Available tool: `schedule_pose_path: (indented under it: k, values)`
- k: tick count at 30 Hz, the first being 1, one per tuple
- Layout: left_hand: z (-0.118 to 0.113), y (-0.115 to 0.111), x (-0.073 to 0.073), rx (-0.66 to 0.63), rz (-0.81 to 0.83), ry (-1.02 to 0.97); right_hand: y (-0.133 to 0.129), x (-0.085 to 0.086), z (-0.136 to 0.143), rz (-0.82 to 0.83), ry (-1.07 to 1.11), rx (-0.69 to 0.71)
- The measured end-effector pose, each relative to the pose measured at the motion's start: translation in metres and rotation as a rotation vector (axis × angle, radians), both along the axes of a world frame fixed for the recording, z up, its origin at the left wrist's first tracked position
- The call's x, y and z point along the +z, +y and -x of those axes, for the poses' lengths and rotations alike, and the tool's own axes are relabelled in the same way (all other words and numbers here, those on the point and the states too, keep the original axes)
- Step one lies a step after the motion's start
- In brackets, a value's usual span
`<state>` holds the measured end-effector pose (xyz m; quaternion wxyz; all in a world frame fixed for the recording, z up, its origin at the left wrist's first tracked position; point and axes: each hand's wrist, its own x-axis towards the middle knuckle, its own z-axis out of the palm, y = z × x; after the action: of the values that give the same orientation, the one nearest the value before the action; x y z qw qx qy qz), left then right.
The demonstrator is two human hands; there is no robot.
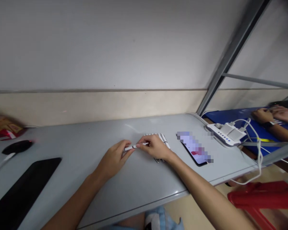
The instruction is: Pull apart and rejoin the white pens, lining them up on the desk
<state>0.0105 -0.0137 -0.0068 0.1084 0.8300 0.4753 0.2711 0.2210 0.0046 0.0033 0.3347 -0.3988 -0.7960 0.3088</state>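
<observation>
Above the middle of the grey table (134,188), my left hand (116,156) pinches a slim white pen (129,148) near its left end. The fingers of my right hand (153,146) are closed on the pen's right part, close to my left fingertips. Several white pens (165,140) lie side by side on the table under and just beyond my right hand, which hides part of them.
A lit phone (194,148) lies to the right, then a power strip (224,134) with plugs and white cables. At left are a black mat (26,191), a black round device (18,147) and a red packet (6,127). Another person's hands (271,116) rest over a blue table (240,116).
</observation>
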Motion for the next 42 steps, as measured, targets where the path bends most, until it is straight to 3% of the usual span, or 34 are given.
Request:
schedule_pose_path:
  k: [4,11,19,24,27,34,37,42]
  values:
    - [0.003,0.001,0.004,-0.003,-0.063,0.128,0.001,0.005,-0.003,0.084,0.125,0.042]
    - [0.002,-0.001,0.005,-0.006,-0.088,0.185,0.001,0.004,-0.002,0.079,0.043,0.018]
    - [0.005,0.002,0.005,0.031,-0.174,0.228,0.006,-0.002,-0.004,0.346,0.167,0.016]
    - [0.006,0.002,0.002,0.050,-0.191,0.232,0.007,-0.003,-0.005,0.406,0.178,0.042]
    - [0.005,0.001,0.000,0.059,-0.176,0.231,0.005,0.001,-0.007,0.348,0.121,0.067]
    - [0.007,0.003,-0.004,0.065,-0.050,0.159,-0.003,0.012,-0.008,-0.113,-0.015,0.034]
    - [0.007,0.006,-0.006,0.038,-0.024,0.104,-0.003,0.011,-0.008,-0.152,0.022,0.009]
    - [0.007,0.006,-0.004,0.023,-0.041,0.109,0.000,0.005,-0.007,-0.058,-0.021,-0.045]
